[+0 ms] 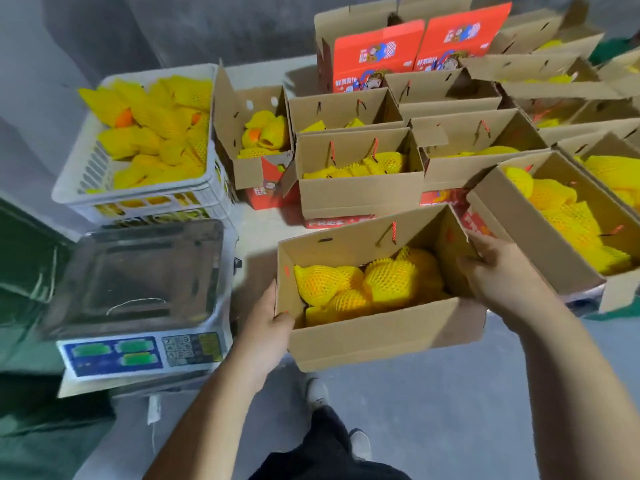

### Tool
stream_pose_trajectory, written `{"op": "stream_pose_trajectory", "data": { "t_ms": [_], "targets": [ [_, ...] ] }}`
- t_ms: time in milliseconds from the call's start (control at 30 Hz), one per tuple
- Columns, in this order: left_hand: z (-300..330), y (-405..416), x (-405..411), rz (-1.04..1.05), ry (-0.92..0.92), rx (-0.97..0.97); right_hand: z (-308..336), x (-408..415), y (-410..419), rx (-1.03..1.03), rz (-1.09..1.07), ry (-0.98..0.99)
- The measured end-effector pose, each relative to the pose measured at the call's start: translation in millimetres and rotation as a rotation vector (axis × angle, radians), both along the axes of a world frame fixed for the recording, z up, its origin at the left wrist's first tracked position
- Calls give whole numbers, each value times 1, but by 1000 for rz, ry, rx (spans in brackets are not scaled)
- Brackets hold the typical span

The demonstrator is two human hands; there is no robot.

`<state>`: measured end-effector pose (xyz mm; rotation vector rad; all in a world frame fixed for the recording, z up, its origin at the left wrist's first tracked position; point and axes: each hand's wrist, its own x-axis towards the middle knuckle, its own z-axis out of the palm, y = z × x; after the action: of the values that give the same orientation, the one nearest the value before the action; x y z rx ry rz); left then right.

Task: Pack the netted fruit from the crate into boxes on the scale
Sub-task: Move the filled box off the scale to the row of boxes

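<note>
The white crate point(138, 188) of netted fruit point(152, 133) sits far left, behind one empty scale point(138, 271). The left hand point(268, 327) and right hand point(498, 271) each grip an end wall of the filled box point(377, 327) — keep it level, set it squarely down. Roughly ten more boxes stand right — exact count unclear.

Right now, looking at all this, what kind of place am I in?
Probably a fruit packing room. An electronic scale sits beside a white crate of netted fruit, and rows of open cardboard boxes hold more. Your left hand and right hand grip one filled box.
</note>
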<state>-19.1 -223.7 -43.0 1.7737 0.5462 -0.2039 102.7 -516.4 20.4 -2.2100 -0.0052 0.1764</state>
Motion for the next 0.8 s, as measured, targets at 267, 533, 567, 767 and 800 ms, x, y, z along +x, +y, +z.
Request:
{"op": "stream_pose_trajectory", "data": {
  "t_ms": [267, 533, 567, 767, 800],
  "targets": [
    [78, 87, -77, 160, -97, 141, 37, -33, 68, 161, 196, -20],
    [116, 242, -102, 216, -145, 302, 46, -58, 223, 233, 292, -54],
    [114, 266, -102, 218, -126, 335, 45, -63, 248, 238, 287, -54],
    [90, 394, -89, 201, -85, 433, 20, -70, 380, 221, 226, 36],
    [85, 406, -82, 193, -74, 423, 14, -70, 394, 187, 209, 37]
  ]
}}
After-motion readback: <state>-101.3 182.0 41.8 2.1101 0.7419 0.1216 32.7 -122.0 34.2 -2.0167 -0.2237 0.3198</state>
